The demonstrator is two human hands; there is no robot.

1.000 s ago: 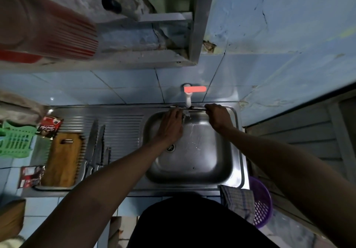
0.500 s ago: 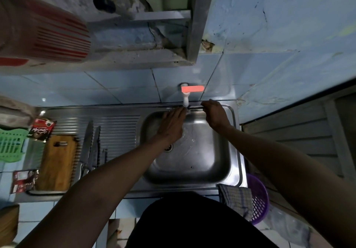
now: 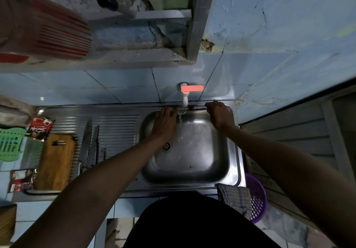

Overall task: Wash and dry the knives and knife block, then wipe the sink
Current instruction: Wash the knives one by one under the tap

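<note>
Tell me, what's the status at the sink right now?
Right hand holds knife under tap; left hand rubs the blade. Other knives on drainboard. Nothing in the way.

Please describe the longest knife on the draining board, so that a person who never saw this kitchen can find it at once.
Start from the steel sink basin and go left onto its ribbed draining board. Between the ribs and the wooden cutting board lie several knives side by side. The longest knife is the leftmost, nearest the cutting board, and its blade reaches farthest toward the wall.
</note>
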